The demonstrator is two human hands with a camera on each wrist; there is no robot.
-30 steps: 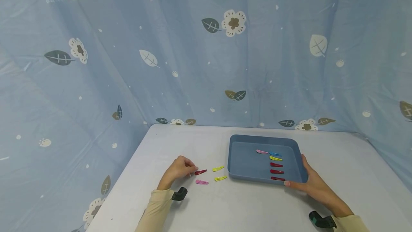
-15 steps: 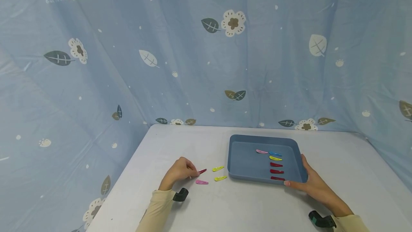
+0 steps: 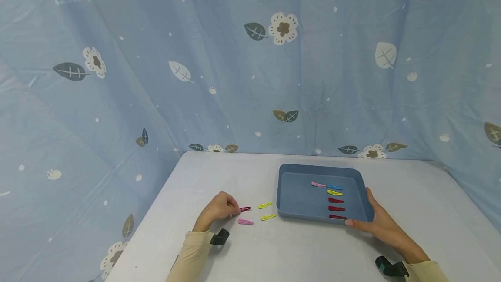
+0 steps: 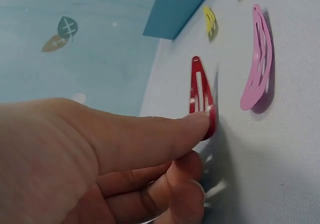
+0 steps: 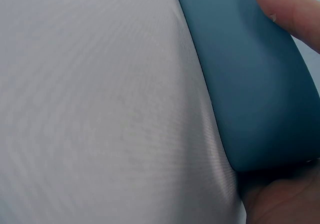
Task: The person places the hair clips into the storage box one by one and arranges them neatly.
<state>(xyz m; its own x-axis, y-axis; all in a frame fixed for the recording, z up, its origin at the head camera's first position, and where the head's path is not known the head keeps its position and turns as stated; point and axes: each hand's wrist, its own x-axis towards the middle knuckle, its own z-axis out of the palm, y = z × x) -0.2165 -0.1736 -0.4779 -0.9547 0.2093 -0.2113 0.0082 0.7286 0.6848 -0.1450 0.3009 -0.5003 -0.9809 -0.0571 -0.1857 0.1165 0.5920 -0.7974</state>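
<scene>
My left hand (image 3: 217, 208) pinches a red snap hair clip (image 4: 202, 97) by its wide end between thumb and fingers, its narrow tip pointing away from the hand. Beside it on the white table lies a pink hair clip (image 3: 245, 221). Two yellow hair clips, one farther back (image 3: 265, 205) and one nearer (image 3: 268, 217), lie to the right. My right hand (image 3: 379, 223) holds the near right corner of a blue-grey tray (image 3: 299, 195), thumb (image 5: 295, 14) on the near wall and fingers along the right side.
Inside the tray, a column holds a blue clip (image 3: 334, 187), a yellow clip (image 3: 335, 193) and several red clips (image 3: 336, 208). A pink clip (image 3: 318, 184) lies left of the blue one. A patterned blue curtain (image 3: 235, 77) hangs behind the table.
My left fingers have closed on the red clip and turned it slightly, so its face catches the light differently. My right hand and the tray have stayed in place.
</scene>
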